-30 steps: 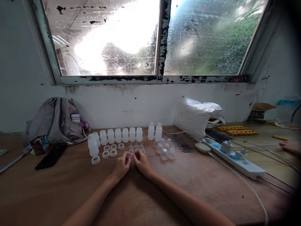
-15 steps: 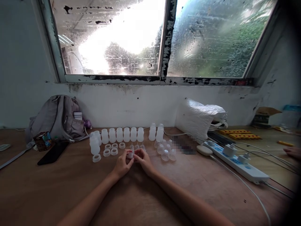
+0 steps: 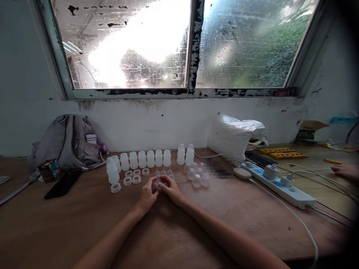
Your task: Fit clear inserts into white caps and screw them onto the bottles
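Between the fingertips of both hands is a small clear baby bottle teat (image 3: 156, 183), seemingly together with a collar ring; the fingers cover much of it. My left hand (image 3: 147, 195) is closed on its left side, and my right hand (image 3: 171, 189) pinches it from the right. Just behind the hands stand a few more clear teats (image 3: 169, 173). To the left lie several translucent collar rings (image 3: 128, 181). A row of frosted baby bottles (image 3: 142, 159) stands behind them. Two capped bottles (image 3: 190, 154) are farther right, with clear dome caps (image 3: 196, 182) in front.
At left are a grey backpack (image 3: 66, 140), a small box (image 3: 50, 170) and a black phone (image 3: 62, 185). To the right are a round white puck (image 3: 242, 173), a power strip (image 3: 283, 188) with cables and a silver bag (image 3: 241, 138). Another person's hand (image 3: 345, 171) rests at far right.
The view has turned slightly to the right. My fingers have shifted around the held teat, which appears tilted differently and more covered. The bottles, rings and caps stay in place.
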{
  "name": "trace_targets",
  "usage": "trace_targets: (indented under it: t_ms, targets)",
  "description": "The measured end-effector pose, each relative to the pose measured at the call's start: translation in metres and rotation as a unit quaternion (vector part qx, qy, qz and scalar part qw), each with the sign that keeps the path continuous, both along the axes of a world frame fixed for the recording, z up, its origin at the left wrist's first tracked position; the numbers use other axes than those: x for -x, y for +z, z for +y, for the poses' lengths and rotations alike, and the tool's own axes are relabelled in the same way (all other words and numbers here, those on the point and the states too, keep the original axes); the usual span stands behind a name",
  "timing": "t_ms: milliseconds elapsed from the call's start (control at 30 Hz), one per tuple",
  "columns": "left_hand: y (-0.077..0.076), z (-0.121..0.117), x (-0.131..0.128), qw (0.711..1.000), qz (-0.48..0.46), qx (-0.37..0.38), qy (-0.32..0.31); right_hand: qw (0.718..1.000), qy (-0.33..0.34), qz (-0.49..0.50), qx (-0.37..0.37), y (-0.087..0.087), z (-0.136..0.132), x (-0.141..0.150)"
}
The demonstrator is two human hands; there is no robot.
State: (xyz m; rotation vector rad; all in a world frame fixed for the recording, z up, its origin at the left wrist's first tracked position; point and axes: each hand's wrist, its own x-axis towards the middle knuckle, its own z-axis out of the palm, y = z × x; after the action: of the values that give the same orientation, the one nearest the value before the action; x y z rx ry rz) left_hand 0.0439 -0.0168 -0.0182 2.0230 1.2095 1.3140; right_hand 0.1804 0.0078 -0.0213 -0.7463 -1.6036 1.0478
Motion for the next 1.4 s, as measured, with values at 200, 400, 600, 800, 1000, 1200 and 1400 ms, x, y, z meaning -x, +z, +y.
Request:
trace_targets:
  t_ms: [200, 400, 600, 800, 1000, 1200, 1400]
  targets:
    - [0.002, -0.002, -0.003, 0.999, 0.037, -0.025, 0.031, 0.995, -0.072, -0.054, -0.048, -0.004, 0.0, 0.001]
    - [0.002, 0.001, 0.0, 0.996, 0.068, -0.008, 0.05, 0.976, -0.127, -0.123, -0.129, -0.002, -0.003, 0.001]
    - [0.002, 0.002, 0.0, 0.995, 0.077, 0.006, 0.059, 0.977, -0.134, -0.121, -0.115, -0.004, -0.003, 0.001]
    - [0.005, 0.002, 0.007, 0.99, 0.103, -0.033, 0.095, 0.979, -0.121, -0.119, -0.111, 0.004, 0.004, 0.003]
    - [0.007, 0.008, 0.019, 0.983, 0.102, -0.057, 0.141, 0.935, -0.335, -0.113, -0.042, 0.027, 0.076, -0.013]
    - [0.004, 0.011, 0.019, 0.984, 0.096, -0.051, 0.138, 0.923, -0.343, -0.166, 0.054, 0.022, 0.133, -0.025]
    - [0.009, 0.007, 0.017, 0.986, 0.078, -0.078, 0.128, 0.928, -0.322, -0.179, 0.056, 0.007, 0.146, -0.025]
